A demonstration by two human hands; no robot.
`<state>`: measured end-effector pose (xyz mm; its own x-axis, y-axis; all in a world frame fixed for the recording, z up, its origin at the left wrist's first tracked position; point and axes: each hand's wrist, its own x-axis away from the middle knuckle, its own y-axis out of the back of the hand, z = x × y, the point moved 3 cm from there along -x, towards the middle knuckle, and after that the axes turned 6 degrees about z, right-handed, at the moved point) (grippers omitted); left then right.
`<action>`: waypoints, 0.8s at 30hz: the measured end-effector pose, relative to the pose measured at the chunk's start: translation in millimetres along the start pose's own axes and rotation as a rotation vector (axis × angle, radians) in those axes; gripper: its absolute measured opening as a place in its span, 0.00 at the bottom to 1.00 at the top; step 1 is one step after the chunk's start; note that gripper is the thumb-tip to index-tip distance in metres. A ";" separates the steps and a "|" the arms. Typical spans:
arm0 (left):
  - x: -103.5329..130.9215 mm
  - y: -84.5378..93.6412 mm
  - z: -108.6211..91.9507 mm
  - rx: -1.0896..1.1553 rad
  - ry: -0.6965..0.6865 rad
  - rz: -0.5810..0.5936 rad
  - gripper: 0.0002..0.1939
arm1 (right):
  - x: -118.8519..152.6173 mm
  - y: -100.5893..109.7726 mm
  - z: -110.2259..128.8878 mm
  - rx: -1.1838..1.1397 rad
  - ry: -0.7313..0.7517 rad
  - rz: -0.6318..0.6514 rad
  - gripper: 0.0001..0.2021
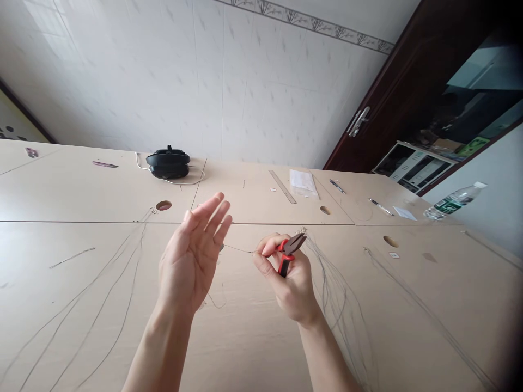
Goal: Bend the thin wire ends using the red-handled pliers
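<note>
My left hand (pixel 190 258) is raised over the table, palm showing and fingers stretched out, with nothing in it. To its right, my right hand (pixel 292 283) is closed round red-handled pliers (pixel 285 255), whose dark jaws point up and to the right. A thin wire (pixel 239 249) runs from the right thumb and fingertip leftward, passing behind the left fingers. Loose wires (pixel 339 294) fan out on the table to the right of the right hand. More long wires (pixel 108 294) lie on the left.
On the table (pixel 245 348) are a black case (pixel 168 163) with a white cord, a ruler (pixel 281 186), a plastic packet (pixel 303 183), pens (pixel 381 207) and a bottle (pixel 455 201). Round holes (pixel 164 205) pierce the tabletop. A tiled wall (pixel 220 81) stands behind.
</note>
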<state>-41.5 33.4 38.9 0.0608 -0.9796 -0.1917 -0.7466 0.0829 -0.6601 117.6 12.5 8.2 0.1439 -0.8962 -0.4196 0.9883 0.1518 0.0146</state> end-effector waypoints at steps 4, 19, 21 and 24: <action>-0.9 2.2 -6.9 0.098 0.085 -0.069 0.17 | -0.8 1.7 0.1 0.008 0.014 -0.015 0.06; 3.0 -2.0 3.1 0.104 -0.061 -0.039 0.18 | 0.4 -2.9 1.7 0.056 0.009 0.034 0.06; 3.0 0.7 -2.2 0.023 -0.128 -0.002 0.20 | 0.7 -0.3 0.1 0.052 0.012 0.020 0.06; 1.6 5.9 -9.6 -0.009 -0.202 -0.020 0.19 | 1.0 2.3 -0.6 0.041 0.018 0.009 0.06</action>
<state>-52.2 30.5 41.7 0.2069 -0.9242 -0.3210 -0.7500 0.0609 -0.6586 119.9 12.2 7.2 0.1520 -0.8871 -0.4358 0.9883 0.1423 0.0550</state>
